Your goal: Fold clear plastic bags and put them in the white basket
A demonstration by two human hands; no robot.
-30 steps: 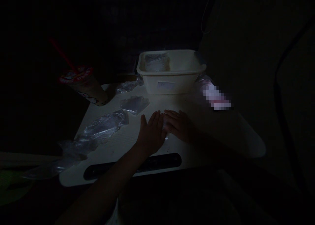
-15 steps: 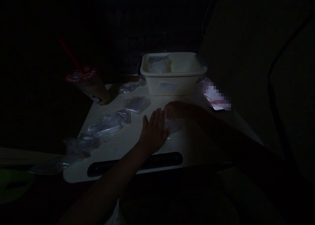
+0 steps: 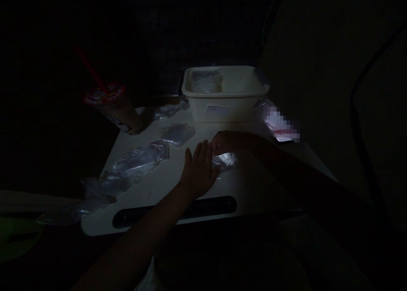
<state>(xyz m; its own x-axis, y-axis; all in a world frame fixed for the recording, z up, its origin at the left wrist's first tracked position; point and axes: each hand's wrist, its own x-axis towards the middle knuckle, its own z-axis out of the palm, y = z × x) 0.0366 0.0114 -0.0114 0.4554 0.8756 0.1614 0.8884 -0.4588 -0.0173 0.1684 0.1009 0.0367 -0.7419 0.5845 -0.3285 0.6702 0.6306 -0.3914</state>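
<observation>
In dim light, a pale, wood-grained table (image 3: 168, 174) with rounded corners filled the middle of the frame. The left hand (image 3: 199, 170) lay palm down near the centre, its fingers extended, the middle ones side by side and the outer ones spread, grasping nothing visible. Just right of it, a small, clear, crinkled plastic bag (image 3: 227, 160) lay on the table, catching the light, its left edge against the left hand. The right hand (image 3: 225, 142) was at the bag's upper edge, close by the left fingertips, with its fingers bent inward; it was too dark to tell how tightly they closed or whether they gripped the plastic. Above, in the upper middle, stood a cream-white rectangular plastic tub (image 3: 241, 110) with a pale label (image 3: 218, 110) on its front and a clear plastic packet (image 3: 205, 81) inside at the left. Left of centre lay a flat, clear plastic piece (image 3: 177, 135) and, below it, a larger crumpled clear plastic bag (image 3: 138, 158). At the upper left, a patterned drink cup (image 3: 119, 117) with a red-printed lid held a red straw (image 3: 92, 69).
</observation>
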